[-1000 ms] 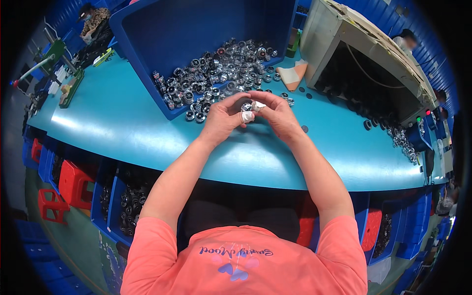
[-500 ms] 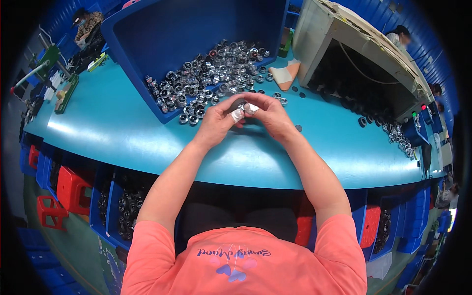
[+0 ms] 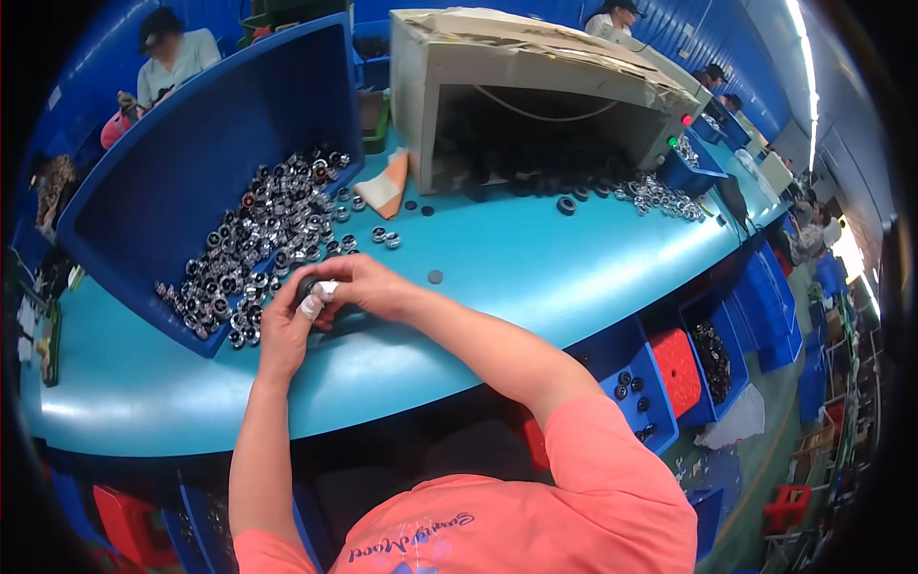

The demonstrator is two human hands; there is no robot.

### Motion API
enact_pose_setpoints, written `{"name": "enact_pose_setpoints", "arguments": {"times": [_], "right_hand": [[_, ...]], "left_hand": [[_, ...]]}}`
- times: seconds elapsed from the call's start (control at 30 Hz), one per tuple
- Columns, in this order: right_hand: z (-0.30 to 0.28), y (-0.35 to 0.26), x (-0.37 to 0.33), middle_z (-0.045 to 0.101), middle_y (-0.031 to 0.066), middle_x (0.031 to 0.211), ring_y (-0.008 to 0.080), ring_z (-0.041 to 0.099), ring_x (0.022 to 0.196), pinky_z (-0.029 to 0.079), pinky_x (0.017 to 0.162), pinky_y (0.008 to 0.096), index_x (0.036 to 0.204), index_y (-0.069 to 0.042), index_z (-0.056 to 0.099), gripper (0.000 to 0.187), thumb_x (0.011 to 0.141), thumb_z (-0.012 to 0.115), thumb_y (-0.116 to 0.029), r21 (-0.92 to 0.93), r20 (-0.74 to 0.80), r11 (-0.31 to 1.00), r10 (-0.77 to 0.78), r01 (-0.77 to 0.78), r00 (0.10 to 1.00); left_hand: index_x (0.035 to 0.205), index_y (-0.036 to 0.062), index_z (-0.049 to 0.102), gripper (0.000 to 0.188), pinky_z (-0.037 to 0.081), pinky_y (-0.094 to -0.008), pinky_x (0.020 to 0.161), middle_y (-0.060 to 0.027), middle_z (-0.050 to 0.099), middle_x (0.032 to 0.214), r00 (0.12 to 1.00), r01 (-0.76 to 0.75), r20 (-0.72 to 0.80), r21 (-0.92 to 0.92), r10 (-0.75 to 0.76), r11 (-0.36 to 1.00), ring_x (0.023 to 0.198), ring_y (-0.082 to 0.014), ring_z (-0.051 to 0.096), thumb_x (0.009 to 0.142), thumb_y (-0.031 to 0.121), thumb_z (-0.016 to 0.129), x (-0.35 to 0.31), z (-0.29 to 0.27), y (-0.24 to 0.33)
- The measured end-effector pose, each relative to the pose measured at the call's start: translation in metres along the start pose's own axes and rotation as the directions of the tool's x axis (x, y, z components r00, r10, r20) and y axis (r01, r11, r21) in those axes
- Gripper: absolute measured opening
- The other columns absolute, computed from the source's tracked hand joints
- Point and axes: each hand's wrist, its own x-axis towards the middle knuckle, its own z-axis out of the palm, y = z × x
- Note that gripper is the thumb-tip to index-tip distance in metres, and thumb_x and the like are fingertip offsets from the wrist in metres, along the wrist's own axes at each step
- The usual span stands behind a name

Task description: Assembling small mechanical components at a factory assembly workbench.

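Both of my hands meet above the near edge of the turquoise table (image 3: 459, 320), their thumbs wrapped in white tape. My left hand (image 3: 283, 330) is closed around a small wheel with a black tyre (image 3: 306, 287). My right hand (image 3: 371, 287) grips the same wheel from the other side, its thumb pressed close to the left thumb. The fingers hide most of the wheel. Just beyond lies a heap of shiny chrome wheel hubs (image 3: 277, 206), spilling from a tilted blue bin (image 3: 124, 215) onto the table.
A pale box-shaped machine (image 3: 411, 96) with a dark opening stands at the back, black tyres (image 3: 566, 205) along its front. More chrome hubs (image 3: 660, 198) lie to its right. An orange-and-white piece of card (image 3: 384, 187) rests beside the bin. A co-worker (image 3: 177, 57) sits beyond the bin.
The view has swung to the right, so the bin and my hands now appear farther left. Both hands still hold the wheel together, thumbs close to each other.
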Motion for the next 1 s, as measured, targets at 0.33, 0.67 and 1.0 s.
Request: {"name": "enact_pose_setpoints", "arguments": {"times": [0.33, 0.67, 1.0], "right_hand": [[0.005, 0.02, 0.005, 0.068, 0.0037, 0.099, 0.0118, 0.063, 0.085, 0.053, 0.071, 0.027, 0.109, -0.003, 0.067, 0.018, 0.095, 0.069, -0.014, -0.112, -0.196, 0.992, 0.038, -0.061, 0.98], [0.002, 0.017, 0.005, 0.071, 0.0054, 0.099, 0.0124, 0.066, 0.084, 0.055, 0.071, 0.0268, 0.113, -0.001, 0.069, 0.022, 0.094, 0.067, -0.012, -0.08, -0.212, 0.993, 0.065, -0.084, 0.975], [0.011, 0.018, 0.007, 0.071, 0.0082, 0.102, 0.0146, 0.069, 0.087, 0.058, 0.072, 0.0263, 0.114, 0.002, 0.068, 0.025, 0.094, 0.072, -0.013, -0.037, -0.251, 0.994, 0.094, -0.106, 0.964]], "left_hand": [[0.133, 0.0085, 0.063, 0.034, 0.049, -0.021, 0.054, -0.0005, 0.068, 0.094, 0.994, -0.001, -0.105, 0.101, 0.012, 0.995, 0.064, -0.006, 0.059, 0.1, 0.014, 0.065, -0.01, 0.002, -0.008], [0.135, 0.0068, 0.059, 0.037, 0.049, -0.024, 0.053, -0.0039, 0.067, 0.086, 0.996, 0.049, -0.088, 0.246, -0.028, 0.968, 0.061, -0.008, 0.06, 0.098, 0.011, 0.057, -0.007, 0.006, 0.006], [0.127, 0.0094, 0.064, 0.035, 0.046, -0.023, 0.049, 0.0, 0.066, 0.076, 0.974, -0.1, -0.146, 0.406, 0.173, 0.909, 0.056, -0.005, 0.058, 0.093, 0.001, 0.06, -0.009, 0.004, -0.007]]}}
